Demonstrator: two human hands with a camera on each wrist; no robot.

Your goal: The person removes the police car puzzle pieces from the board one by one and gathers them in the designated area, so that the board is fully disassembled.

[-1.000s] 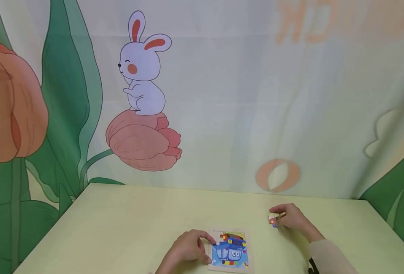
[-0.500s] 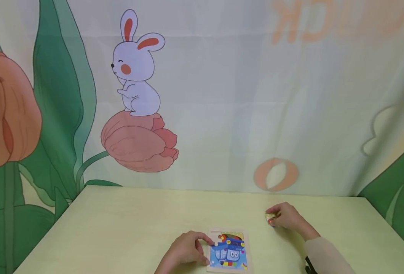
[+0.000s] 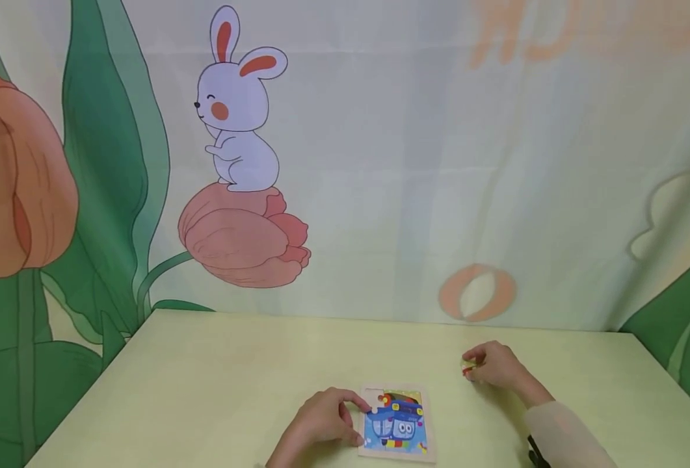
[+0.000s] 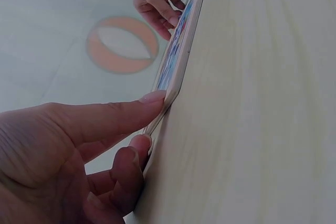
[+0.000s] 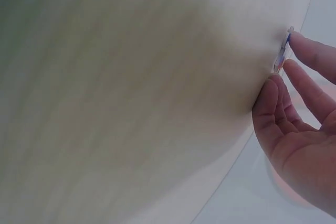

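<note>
A small jigsaw puzzle in a pale wooden frame (image 3: 429, 422) lies flat near the table's front, its picture a blue cartoon bus. Bare wood shows in its upper left corner, beside the bus. My left hand (image 3: 328, 416) grips the frame's left side, index fingertip higher up and thumb near the lower corner. The left wrist view has the thumb on top of the frame's corner. To the right and farther back, my right hand (image 3: 499, 367) pinches a small colourful puzzle piece (image 3: 467, 370), mostly covered by the fingers. The right wrist view shows this piece (image 5: 283, 51) edge-on, close to the tabletop.
The pale yellow table (image 3: 233, 377) ends at a hanging cloth (image 3: 368, 195) printed with a rabbit, tulips and leaves. A light sleeve (image 3: 564, 432) covers the right forearm, with a black strap (image 3: 536, 452) beside it.
The puzzle piece has turned in my right fingers, so less of its picture shows. My left hand keeps its grip on the frame. The head view has shifted slightly.
</note>
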